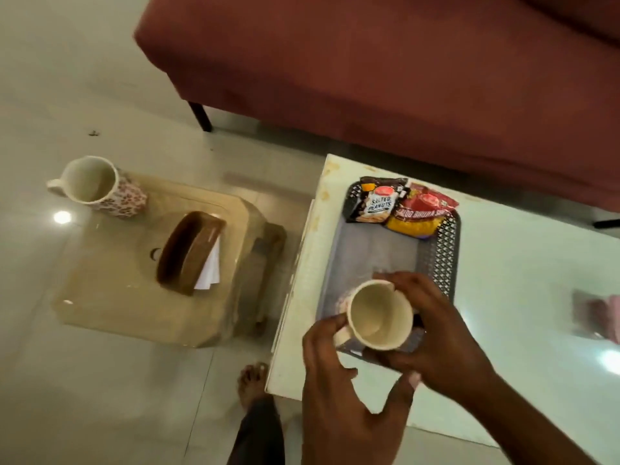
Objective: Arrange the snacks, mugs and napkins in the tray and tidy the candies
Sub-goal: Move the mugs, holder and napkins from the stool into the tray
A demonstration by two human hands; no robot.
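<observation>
Fingers (330, 322) of the left hand (339, 391) are pinched on the handle of a mug (379, 317), and the right hand (436, 327) wraps its fingers round the far side of the rim, so both hands are closed on it. The mug sits upright and empty at the near end of the tray (443, 260), right at the near left corner of the table (523, 290); whether its base is already down on the tray floor, I cannot tell. At the tray's far end lie two snack packets, the salted peanuts (377, 204) and a red and yellow one (421, 214) just beside it, touching. So the snacks look placed, and this is the first mug going in. Off to the left, on a low stool (110, 290), waits a second mug (94, 184) at the far corner and a brown napkin holder (191, 251) mid-top. Next, I'd say: let go, reach left for that second mug, and leave room beside this one.
</observation>
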